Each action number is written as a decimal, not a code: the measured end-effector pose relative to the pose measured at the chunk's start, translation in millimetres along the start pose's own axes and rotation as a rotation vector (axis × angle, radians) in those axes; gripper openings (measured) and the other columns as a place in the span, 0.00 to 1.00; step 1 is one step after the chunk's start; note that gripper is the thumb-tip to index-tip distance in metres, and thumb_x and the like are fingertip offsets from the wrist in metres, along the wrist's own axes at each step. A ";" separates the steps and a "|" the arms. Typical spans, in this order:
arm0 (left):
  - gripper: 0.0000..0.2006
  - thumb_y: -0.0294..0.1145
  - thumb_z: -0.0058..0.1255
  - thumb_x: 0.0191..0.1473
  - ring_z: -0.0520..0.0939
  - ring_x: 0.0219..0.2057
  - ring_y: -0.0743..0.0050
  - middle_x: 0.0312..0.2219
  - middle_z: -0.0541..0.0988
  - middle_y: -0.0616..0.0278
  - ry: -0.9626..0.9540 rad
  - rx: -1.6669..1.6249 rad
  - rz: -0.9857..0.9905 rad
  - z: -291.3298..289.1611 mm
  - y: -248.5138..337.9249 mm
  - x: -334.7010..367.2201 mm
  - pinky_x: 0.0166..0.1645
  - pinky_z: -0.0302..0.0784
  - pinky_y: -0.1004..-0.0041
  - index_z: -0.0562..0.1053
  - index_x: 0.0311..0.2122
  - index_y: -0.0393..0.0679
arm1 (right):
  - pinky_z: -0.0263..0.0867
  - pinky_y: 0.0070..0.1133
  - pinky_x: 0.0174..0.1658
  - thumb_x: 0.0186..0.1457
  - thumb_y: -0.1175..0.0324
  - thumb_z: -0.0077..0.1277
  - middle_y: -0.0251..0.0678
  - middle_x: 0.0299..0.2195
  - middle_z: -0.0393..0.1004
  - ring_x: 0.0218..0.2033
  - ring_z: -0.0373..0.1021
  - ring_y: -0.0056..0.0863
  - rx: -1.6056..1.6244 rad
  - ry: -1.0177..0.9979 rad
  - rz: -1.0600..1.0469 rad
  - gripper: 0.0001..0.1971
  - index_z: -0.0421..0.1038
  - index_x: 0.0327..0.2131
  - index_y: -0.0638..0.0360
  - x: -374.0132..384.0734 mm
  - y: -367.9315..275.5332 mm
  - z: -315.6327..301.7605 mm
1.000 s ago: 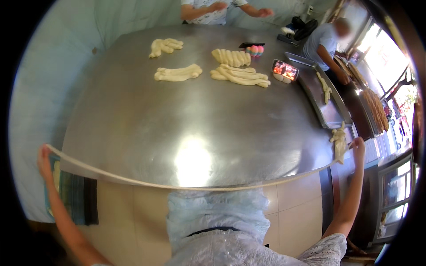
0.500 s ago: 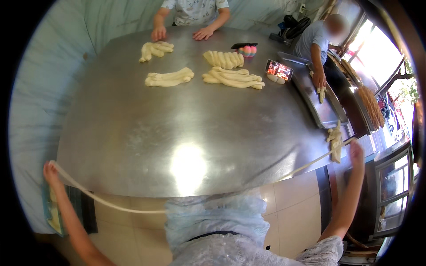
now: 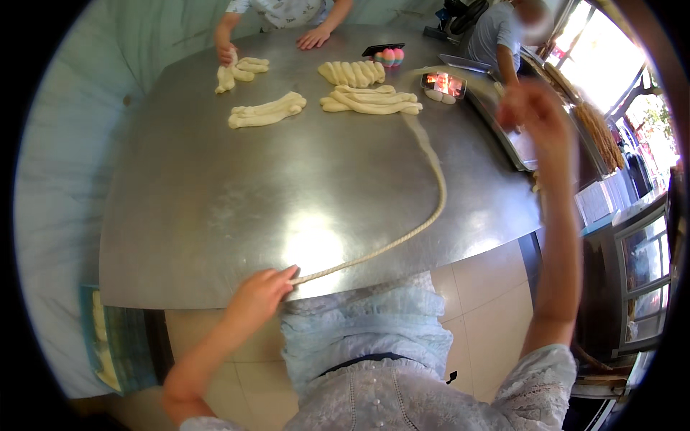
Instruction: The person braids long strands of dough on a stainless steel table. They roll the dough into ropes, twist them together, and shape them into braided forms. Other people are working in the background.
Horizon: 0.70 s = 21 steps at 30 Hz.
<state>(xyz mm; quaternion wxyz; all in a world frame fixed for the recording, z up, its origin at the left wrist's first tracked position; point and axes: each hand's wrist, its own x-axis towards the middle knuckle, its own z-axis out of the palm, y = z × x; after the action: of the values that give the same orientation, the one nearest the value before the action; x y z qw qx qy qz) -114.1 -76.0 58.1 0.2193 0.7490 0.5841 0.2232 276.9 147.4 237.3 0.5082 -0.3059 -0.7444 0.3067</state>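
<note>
Half a second earlier, your two hands had been wide apart at the left and right of the frame with the dough rope (image 3: 402, 240) sagging between them; now your left hand (image 3: 259, 296) had come in to the lower centre, at the near edge of the desk (image 3: 180, 194), and your right hand (image 3: 537, 121) had risen to the upper right. Your left fingers were pinched together on the near end of the rope, which swung in a curve up through the centre of the frame toward the dough at the top. Your right hand was blurred with its fingers partly curled, and you could not tell whether it had hold of the far end. At the upper left, a co-worker's hand (image 3: 226, 53) had dropped onto a dough piece (image 3: 227, 79). Counting the rest, you had one folded dough bundle (image 3: 267, 111) left of upper centre and two at upper centre, a twisted one (image 3: 352, 73) and a long-stranded one (image 3: 374, 102). Near those stood two phones, a dark phone (image 3: 382, 49) on a multicoloured stand (image 3: 392, 59) and a lit phone (image 3: 444, 84) on a pale stand (image 3: 438, 97). One metal tray (image 3: 527, 149) lay at the upper right, partly behind your right hand, and two other people were in view along the top.
</note>
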 end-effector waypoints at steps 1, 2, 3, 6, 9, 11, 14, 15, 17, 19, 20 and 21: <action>0.16 0.29 0.55 0.57 0.81 0.37 0.56 0.32 0.79 0.53 -0.002 0.074 0.002 10.5 0.6 -6.4 0.43 0.78 0.65 0.75 0.51 0.39 | 0.71 0.20 0.38 0.58 0.73 0.57 0.33 0.34 0.77 0.33 0.74 0.20 -0.066 -0.015 0.046 0.09 0.75 0.42 0.62 -29.5 11.2 33.9; 0.16 0.28 0.55 0.56 0.80 0.38 0.55 0.32 0.78 0.53 0.064 0.127 0.022 20.4 1.4 -11.6 0.43 0.77 0.65 0.75 0.50 0.38 | 0.70 0.21 0.36 0.58 0.74 0.56 0.34 0.33 0.76 0.32 0.73 0.21 -0.172 -0.051 0.072 0.07 0.76 0.40 0.62 -59.4 24.1 64.4; 0.16 0.26 0.55 0.56 0.80 0.38 0.55 0.33 0.78 0.54 0.102 0.180 0.015 28.8 2.8 -15.3 0.42 0.77 0.64 0.74 0.50 0.38 | 0.69 0.22 0.35 0.57 0.75 0.56 0.35 0.32 0.75 0.30 0.72 0.23 -0.421 -0.130 0.130 0.05 0.78 0.37 0.61 -89.2 38.2 92.8; 0.14 0.24 0.56 0.53 0.80 0.37 0.57 0.36 0.77 0.56 0.251 0.284 0.028 36.6 -0.2 -11.4 0.39 0.77 0.63 0.75 0.47 0.39 | 0.70 0.30 0.37 0.56 0.77 0.55 0.42 0.35 0.76 0.33 0.73 0.40 -0.460 -0.244 0.169 0.05 0.78 0.36 0.61 -148.4 79.6 146.3; 0.13 0.24 0.56 0.53 0.80 0.38 0.57 0.39 0.77 0.56 0.441 0.434 0.129 30.5 -16.3 14.2 0.39 0.77 0.63 0.76 0.45 0.40 | 0.69 0.33 0.40 0.54 0.77 0.55 0.41 0.35 0.75 0.36 0.72 0.44 -0.588 -0.082 -0.062 0.04 0.77 0.35 0.61 -162.6 107.9 159.6; 0.12 0.23 0.55 0.52 0.80 0.39 0.55 0.40 0.77 0.55 0.462 0.466 0.137 27.1 -30.9 39.0 0.41 0.77 0.64 0.76 0.44 0.40 | 0.69 0.33 0.41 0.54 0.77 0.55 0.40 0.34 0.75 0.37 0.72 0.44 -0.594 -0.049 -0.098 0.04 0.76 0.34 0.61 -153.9 119.7 166.6; 0.11 0.21 0.54 0.52 0.80 0.40 0.53 0.39 0.77 0.54 0.448 0.246 -0.008 34.9 -44.9 83.7 0.42 0.77 0.62 0.76 0.43 0.40 | 0.68 0.34 0.41 0.53 0.77 0.55 0.41 0.33 0.74 0.37 0.71 0.44 -0.546 0.020 -0.139 0.04 0.75 0.33 0.62 -128.2 136.5 190.2; 0.10 0.21 0.53 0.52 0.80 0.39 0.53 0.39 0.77 0.54 0.463 0.152 -0.059 39.4 -47.2 99.6 0.42 0.76 0.62 0.76 0.42 0.40 | 0.68 0.34 0.41 0.52 0.78 0.56 0.41 0.33 0.74 0.36 0.71 0.44 -0.532 0.035 -0.128 0.04 0.75 0.33 0.62 -118.7 143.0 198.1; 0.07 0.21 0.53 0.52 0.79 0.38 0.52 0.36 0.77 0.53 0.523 0.261 0.040 43.9 -54.2 125.2 0.41 0.76 0.60 0.75 0.38 0.40 | 0.68 0.35 0.40 0.50 0.78 0.56 0.42 0.32 0.73 0.35 0.71 0.45 -0.561 0.021 -0.089 0.03 0.74 0.31 0.63 -101.1 157.7 208.4; 0.05 0.21 0.53 0.51 0.78 0.37 0.52 0.34 0.76 0.53 0.582 0.375 0.027 38.9 -67.3 142.3 0.41 0.75 0.58 0.74 0.35 0.40 | 0.67 0.36 0.38 0.48 0.76 0.55 0.42 0.32 0.73 0.33 0.70 0.45 -0.692 0.008 -0.021 0.02 0.72 0.28 0.62 -88.8 172.4 207.2; 0.05 0.21 0.53 0.50 0.78 0.37 0.51 0.34 0.75 0.53 0.614 0.434 -0.036 32.0 -77.0 147.0 0.41 0.75 0.58 0.73 0.34 0.40 | 0.67 0.36 0.39 0.48 0.75 0.54 0.42 0.32 0.73 0.33 0.70 0.44 -0.817 0.062 0.005 0.02 0.72 0.28 0.61 -85.4 179.0 202.3; 0.05 0.21 0.53 0.50 0.78 0.36 0.51 0.33 0.75 0.54 0.622 0.486 -0.128 24.9 -87.0 149.6 0.41 0.74 0.57 0.72 0.33 0.40 | 0.67 0.36 0.39 0.48 0.75 0.54 0.41 0.32 0.73 0.33 0.71 0.44 -0.944 0.076 0.060 0.03 0.72 0.28 0.61 -83.4 184.9 196.3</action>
<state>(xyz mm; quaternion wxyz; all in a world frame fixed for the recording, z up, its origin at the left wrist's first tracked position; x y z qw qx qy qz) -134.4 87.1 -1.5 -0.1382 0.6378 0.7038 0.2806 142.8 170.4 -10.0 0.3315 -0.5360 -0.7739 -0.0620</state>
